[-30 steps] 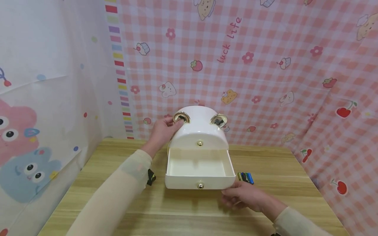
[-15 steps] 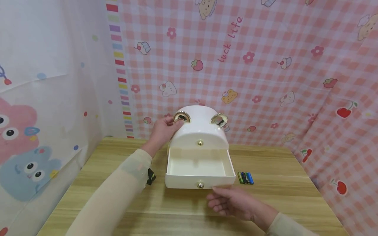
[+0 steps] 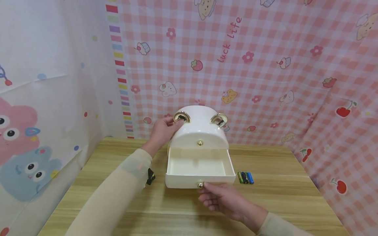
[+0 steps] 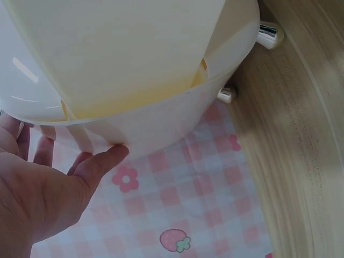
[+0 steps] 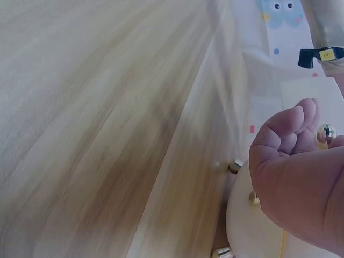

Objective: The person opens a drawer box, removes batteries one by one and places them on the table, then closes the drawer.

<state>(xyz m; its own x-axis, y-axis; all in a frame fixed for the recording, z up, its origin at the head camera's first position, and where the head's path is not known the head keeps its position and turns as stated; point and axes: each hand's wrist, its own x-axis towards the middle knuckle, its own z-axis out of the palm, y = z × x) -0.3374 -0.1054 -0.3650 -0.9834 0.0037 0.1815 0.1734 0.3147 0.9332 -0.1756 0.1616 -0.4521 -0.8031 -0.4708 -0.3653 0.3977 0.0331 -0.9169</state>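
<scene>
A glossy white storage box (image 3: 200,131) with gold ring ears and ball knobs stands at the table's middle. Its lower drawer (image 3: 183,182) is pulled out and looks empty inside. My left hand (image 3: 162,132) holds the box's upper left side at the gold ear (image 3: 181,113). In the left wrist view several fingers (image 4: 105,161) touch the box's side wall. My right hand (image 3: 225,198) is at the drawer front, its thumb tip beside the lower gold knob (image 3: 200,185). The right wrist view shows its fingers loosely curled, with a gap to the knob (image 5: 325,133).
Several batteries (image 3: 245,178) lie in a row right of the drawer. The wooden table (image 3: 165,213) is backed by a pink checked cloth (image 3: 200,82), close behind the box. A black strap piece (image 3: 151,177) shows at the left sleeve.
My right hand has moved left along the drawer front, from its right corner to the knob. The left hand, box and drawer have stayed in place.
</scene>
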